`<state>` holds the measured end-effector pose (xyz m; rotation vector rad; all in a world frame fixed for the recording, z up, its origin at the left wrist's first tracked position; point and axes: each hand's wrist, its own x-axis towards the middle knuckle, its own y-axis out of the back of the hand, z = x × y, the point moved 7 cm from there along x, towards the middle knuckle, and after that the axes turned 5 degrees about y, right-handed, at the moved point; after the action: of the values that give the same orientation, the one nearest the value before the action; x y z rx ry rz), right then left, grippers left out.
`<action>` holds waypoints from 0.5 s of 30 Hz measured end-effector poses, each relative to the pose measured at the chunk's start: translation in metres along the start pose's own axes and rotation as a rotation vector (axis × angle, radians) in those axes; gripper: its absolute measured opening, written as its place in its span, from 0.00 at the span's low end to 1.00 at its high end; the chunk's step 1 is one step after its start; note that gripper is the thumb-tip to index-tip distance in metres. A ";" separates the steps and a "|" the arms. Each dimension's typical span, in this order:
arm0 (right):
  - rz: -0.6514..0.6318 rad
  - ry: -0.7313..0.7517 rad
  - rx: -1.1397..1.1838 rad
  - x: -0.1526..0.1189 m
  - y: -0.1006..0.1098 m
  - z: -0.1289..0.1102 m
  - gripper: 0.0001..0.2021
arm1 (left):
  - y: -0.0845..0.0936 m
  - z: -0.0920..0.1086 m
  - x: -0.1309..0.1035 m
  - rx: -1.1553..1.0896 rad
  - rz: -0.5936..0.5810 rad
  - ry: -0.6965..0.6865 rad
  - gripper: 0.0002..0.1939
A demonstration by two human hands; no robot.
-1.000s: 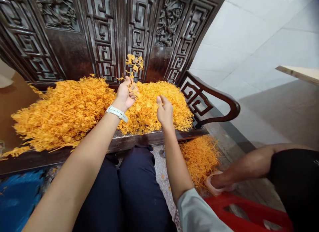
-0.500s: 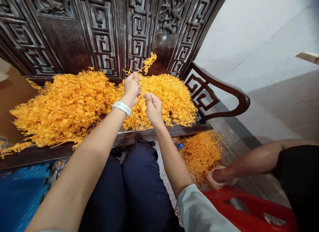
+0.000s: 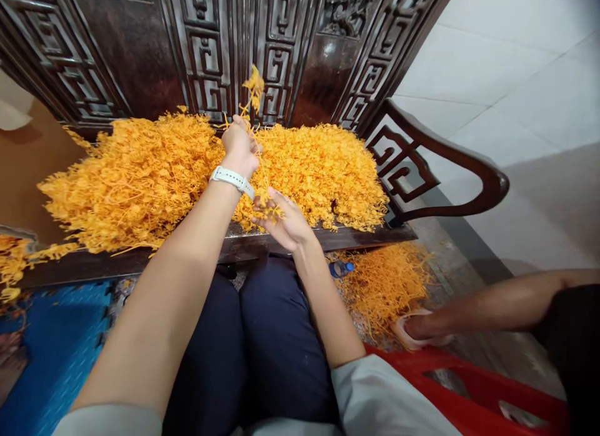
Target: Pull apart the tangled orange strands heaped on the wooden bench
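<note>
In my left hand [image 3: 241, 145], which wears a white-strapped watch, a thin orange plastic sprig [image 3: 254, 89] is gripped. Its clustered tip stands up above my fingers, and a thin strand runs down toward the other hand. My right hand [image 3: 288, 223] is turned palm up, with the fingers loosely around a small orange cluster [image 3: 269, 210] at the lower end. Whether that cluster is joined to the strand, I cannot tell. Behind and under both hands lie two big heaps of similar sprigs, a left heap [image 3: 135, 180] and a right heap [image 3: 323, 173].
The heaps lie on a dark carved wooden bench [image 3: 225, 252] with a curved armrest [image 3: 469, 205]. Below are a loose orange pile [image 3: 389, 286] and a blue-capped bottle [image 3: 341, 268]. A red stool [image 3: 450, 373] and another person's leg [image 3: 487, 308] are at right; a blue mat [image 3: 70, 342] is at left.
My right hand has turned from a pinch to palm up and moved slightly down, away from my left hand. The sprig's tip points more upright. The view has shifted a little.
</note>
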<state>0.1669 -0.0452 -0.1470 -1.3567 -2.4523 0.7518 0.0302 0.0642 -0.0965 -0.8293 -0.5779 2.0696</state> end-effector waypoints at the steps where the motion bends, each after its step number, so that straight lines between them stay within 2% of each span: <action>1: -0.038 -0.033 0.033 -0.006 -0.005 0.001 0.19 | 0.001 0.002 0.000 -0.012 0.009 0.006 0.29; 5: -0.013 -0.045 0.018 -0.025 -0.011 -0.001 0.23 | 0.008 0.003 -0.009 -0.023 0.090 0.063 0.23; 9: -0.009 -0.044 -0.074 -0.047 -0.014 -0.010 0.24 | -0.005 0.008 -0.025 -0.034 0.080 0.067 0.22; 12: -0.131 -0.038 -0.143 -0.077 -0.020 -0.016 0.24 | -0.016 0.027 -0.024 -0.104 0.023 0.030 0.24; 15: -0.150 0.031 -0.241 -0.107 -0.011 -0.021 0.22 | -0.010 0.052 -0.013 -0.150 -0.009 -0.063 0.24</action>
<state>0.2261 -0.1335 -0.1188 -1.2304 -2.6513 0.4082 0.0032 0.0535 -0.0505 -0.8473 -0.7780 2.0693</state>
